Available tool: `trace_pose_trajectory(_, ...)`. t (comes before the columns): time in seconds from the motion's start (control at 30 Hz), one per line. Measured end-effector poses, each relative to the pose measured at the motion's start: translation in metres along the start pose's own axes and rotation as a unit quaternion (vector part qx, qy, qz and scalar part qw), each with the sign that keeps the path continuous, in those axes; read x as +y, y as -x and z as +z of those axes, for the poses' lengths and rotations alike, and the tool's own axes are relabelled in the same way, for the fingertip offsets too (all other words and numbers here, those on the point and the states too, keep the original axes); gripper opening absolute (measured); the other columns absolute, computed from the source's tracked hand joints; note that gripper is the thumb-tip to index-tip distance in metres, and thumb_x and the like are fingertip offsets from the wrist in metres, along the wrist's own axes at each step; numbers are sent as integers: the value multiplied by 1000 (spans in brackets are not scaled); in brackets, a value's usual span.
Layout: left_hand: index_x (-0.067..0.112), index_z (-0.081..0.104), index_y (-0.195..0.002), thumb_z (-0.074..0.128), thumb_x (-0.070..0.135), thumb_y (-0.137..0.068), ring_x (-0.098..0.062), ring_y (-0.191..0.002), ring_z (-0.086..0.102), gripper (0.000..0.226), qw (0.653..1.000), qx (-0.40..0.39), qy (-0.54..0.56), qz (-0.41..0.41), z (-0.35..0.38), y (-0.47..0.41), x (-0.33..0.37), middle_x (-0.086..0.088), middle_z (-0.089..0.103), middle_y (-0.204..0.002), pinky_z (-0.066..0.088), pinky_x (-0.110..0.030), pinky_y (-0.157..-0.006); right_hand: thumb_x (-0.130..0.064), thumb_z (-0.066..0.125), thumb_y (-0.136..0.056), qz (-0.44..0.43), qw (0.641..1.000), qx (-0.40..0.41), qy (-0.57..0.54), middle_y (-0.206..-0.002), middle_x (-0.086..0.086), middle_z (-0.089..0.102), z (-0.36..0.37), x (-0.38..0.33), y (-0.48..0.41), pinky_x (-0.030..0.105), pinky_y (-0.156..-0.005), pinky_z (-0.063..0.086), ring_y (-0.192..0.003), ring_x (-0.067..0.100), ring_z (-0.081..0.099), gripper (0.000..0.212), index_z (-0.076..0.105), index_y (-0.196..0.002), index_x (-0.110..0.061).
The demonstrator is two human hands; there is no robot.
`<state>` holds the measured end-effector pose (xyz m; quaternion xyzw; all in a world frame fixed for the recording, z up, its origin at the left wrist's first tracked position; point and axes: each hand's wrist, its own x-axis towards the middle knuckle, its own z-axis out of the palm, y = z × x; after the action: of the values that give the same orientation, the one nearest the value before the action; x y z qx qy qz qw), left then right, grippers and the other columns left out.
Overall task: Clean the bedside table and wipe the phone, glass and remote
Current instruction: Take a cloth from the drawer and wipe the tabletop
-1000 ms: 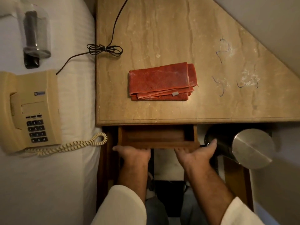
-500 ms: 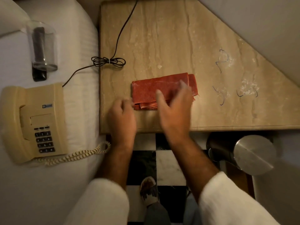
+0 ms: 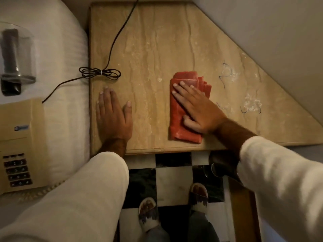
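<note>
A folded red cloth (image 3: 178, 130) lies on the beige marble bedside table (image 3: 153, 49). My right hand (image 3: 197, 107) presses flat on the cloth, thumb curled against it. My left hand (image 3: 113, 116) rests flat and empty on the table's left front corner. Blue pen marks and white smudges (image 3: 251, 105) stain the table to the right of the cloth. On the white bed at the left lie a beige phone (image 3: 19, 145) and a clear glass (image 3: 24, 55) tipped over a dark remote (image 3: 10, 67).
A black cord bundle (image 3: 99, 74) sits at the table's left edge, its wire running to the back. A wall closes the right side. Below the table's front edge is a black-and-white checkered floor (image 3: 173, 177), with my slippered feet on it.
The drawer under the table was pushed shut. Both hands rose onto the table top; my right hand took the cloth, turned it and slid it right toward the marks, while my left settled flat.
</note>
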<state>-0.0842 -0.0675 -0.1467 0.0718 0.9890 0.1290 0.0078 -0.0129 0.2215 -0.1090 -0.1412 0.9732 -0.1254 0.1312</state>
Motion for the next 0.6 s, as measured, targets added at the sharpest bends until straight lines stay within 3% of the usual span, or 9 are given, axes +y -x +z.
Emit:
trace_pose_trajectory(0.07,5,28,-166,24,54,-110,-34,-163,22,74,1000,-3,-4,0,3,-1,0,-15,25,-175,17,-49,-132,-45,39,-96,98,993,56,-40,-176,19,19,-2,-8,-11,55,-134,8,-165,33,10,84,23,-167,-3)
trace_pose_trajectory(0.13,5,27,-166,23,55,-109,-35,-162,22,76,1000,-5,-6,0,4,-1,-1,-15,25,-175,17,-50,-132,-60,28,-104,255,961,93,-62,-177,20,9,9,-45,-30,54,-135,2,-166,35,3,88,14,-168,-2)
trace_pose_trajectory(0.17,5,26,-166,22,56,-109,-35,-162,22,76,1000,-7,-8,0,5,-1,-3,-16,25,-175,17,-51,-132,-70,23,-104,293,951,88,-44,-177,20,2,16,-66,-37,53,-135,0,-165,35,-2,94,9,-168,-2)
trace_pose_trajectory(0.3,3,27,-165,18,59,-109,-39,-161,24,80,1000,2,-12,7,9,-2,-4,-19,27,-174,18,-54,-131,-77,26,-102,269,957,110,0,-178,20,0,36,-86,-32,54,-134,6,-166,34,-1,102,9,-168,-1)
trace_pose_trajectory(0.37,2,27,-165,16,60,-109,-40,-160,25,81,1000,8,-10,11,11,-2,-5,-20,27,-173,19,-55,-131,-75,29,-104,190,976,104,18,-179,16,0,40,-64,-4,56,-133,11,-167,29,-2,98,9,-169,-5)
trace_pose_trajectory(0.43,2,26,-165,16,62,-109,-41,-160,26,83,1000,16,-4,11,11,-2,-6,-21,27,-173,20,-56,-131,-73,32,-104,198,974,100,39,-179,11,-1,39,-23,41,54,-134,8,-167,26,-3,93,9,-170,-11)
trace_pose_trajectory(0.5,2,26,-165,16,62,-109,-41,-160,26,83,1000,22,-4,9,13,-2,-7,-21,27,-173,19,-56,-131,-67,33,-105,365,920,135,52,-179,14,4,29,32,88,52,-134,5,-166,31,4,88,13,-170,-12)
trace_pose_trajectory(0.6,1,27,-164,17,62,-109,-41,-160,25,82,999,32,-8,19,16,-1,-10,-21,27,-173,16,-53,-131,-64,28,-100,636,747,192,-3,-177,21,11,13,84,124,59,-131,14,-164,39,11,93,18,-167,-1)
